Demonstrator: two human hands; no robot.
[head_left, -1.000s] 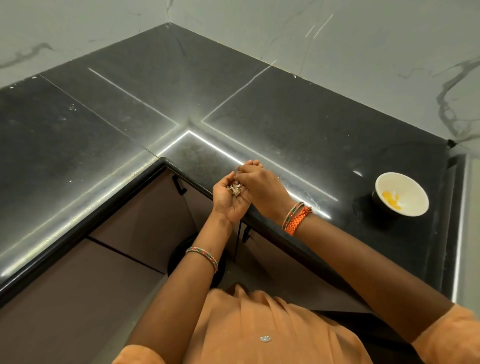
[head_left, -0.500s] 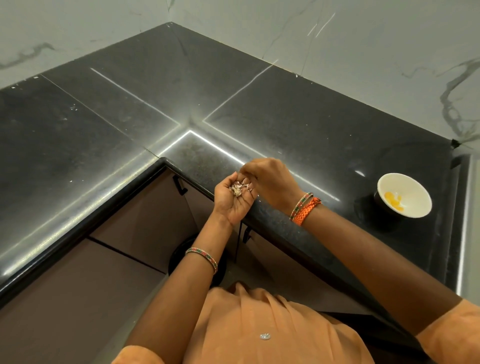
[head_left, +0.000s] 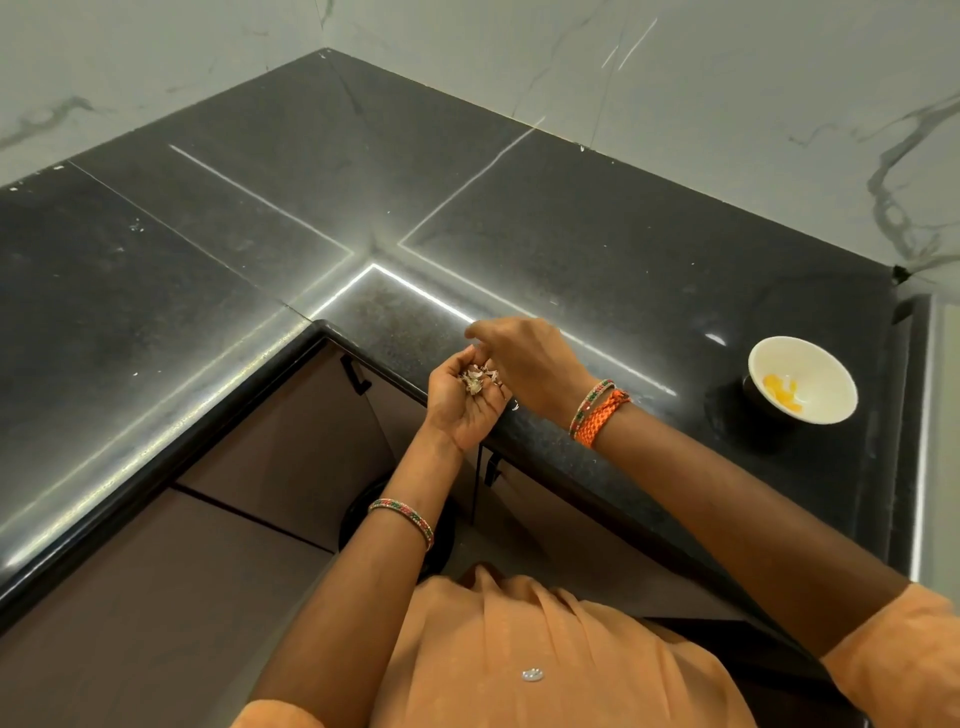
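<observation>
Right hand (head_left: 524, 358) has drawn back toward 3 o'clock, uncovering peels (head_left: 474, 381) cupped in the left hand (head_left: 462, 410) at the tabletop (head_left: 571, 249) edge; whether the right pinches any, I cannot tell. Bowl (head_left: 823, 358) sits at 3 o'clock.

1. A black, speckled stone countertop (head_left: 571, 234) bends in an L shape. Its glossy surface catches thin, bright lines of light.
2. A white bowl (head_left: 810, 364) holding a few yellow pieces (head_left: 779, 394) stands on the countertop, far right, near its end.
3. One small pale scrap (head_left: 515, 406) lies beside the rounded front edge.
</observation>
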